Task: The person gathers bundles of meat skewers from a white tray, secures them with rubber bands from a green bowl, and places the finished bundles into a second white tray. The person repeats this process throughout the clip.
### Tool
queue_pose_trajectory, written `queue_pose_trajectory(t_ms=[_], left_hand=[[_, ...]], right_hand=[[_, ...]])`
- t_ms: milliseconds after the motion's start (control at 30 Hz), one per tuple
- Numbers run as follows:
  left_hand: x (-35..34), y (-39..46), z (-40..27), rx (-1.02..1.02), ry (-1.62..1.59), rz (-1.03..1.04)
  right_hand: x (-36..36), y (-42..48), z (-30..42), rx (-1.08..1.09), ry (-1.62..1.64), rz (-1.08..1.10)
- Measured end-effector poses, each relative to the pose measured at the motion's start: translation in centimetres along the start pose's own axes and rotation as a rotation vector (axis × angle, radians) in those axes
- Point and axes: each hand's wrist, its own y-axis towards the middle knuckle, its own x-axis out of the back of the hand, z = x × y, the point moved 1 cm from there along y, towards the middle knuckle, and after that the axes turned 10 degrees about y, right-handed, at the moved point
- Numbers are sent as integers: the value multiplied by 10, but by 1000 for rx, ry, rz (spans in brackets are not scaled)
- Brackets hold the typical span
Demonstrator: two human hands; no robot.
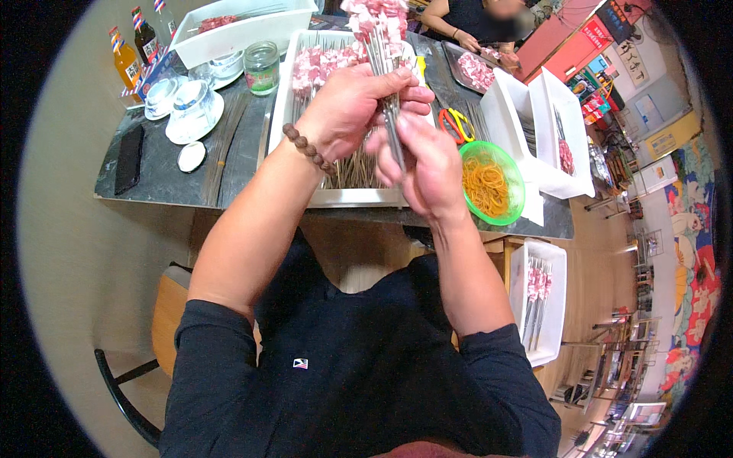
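Note:
My left hand, with a beaded bracelet at its wrist, grips the upper shafts of a bundle of skewers. Chunks of raw pink meat fill the bundle's far end. My right hand is closed around the lower shafts, its fingers somewhat blurred. The bundle is held above a white tray. Inside that tray lie more raw meat skewers, partly covered by my hands and forearm. To the right of my right hand stands a green plastic bowl full of yellowish rubber bands.
Scissors and white bins occupy the right side; a lower bin holds skewers. Leftward are a glass jar, wrapped dishes, loose skewers, a dark phone-like object and bottles. Across sits another person handling meat.

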Motion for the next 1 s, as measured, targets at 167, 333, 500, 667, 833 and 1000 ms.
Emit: queue_pose_trajectory(t_ms=[167, 333, 500, 667, 833, 1000], left_hand=[[-41, 2, 5, -75, -57, -2], [-65, 2, -11, -97, -135, -34], [-96, 1, -9, -131, -61, -42], [-108, -20, 34, -86, -108, -112], [-95, -27, 53, -26, -60, -112], [-92, -34, 56, -123, 92, -243]], right_hand=[[40, -23, 2, -51, 101, -48], [21, -36, 10, 128, 386, -172], [59, -12, 18, 178, 803, -33], [45, -15, 29, 223, 396, -358], [66, -16, 23, 204, 249, -114], [31, -22, 57, 845, -776, -363]])
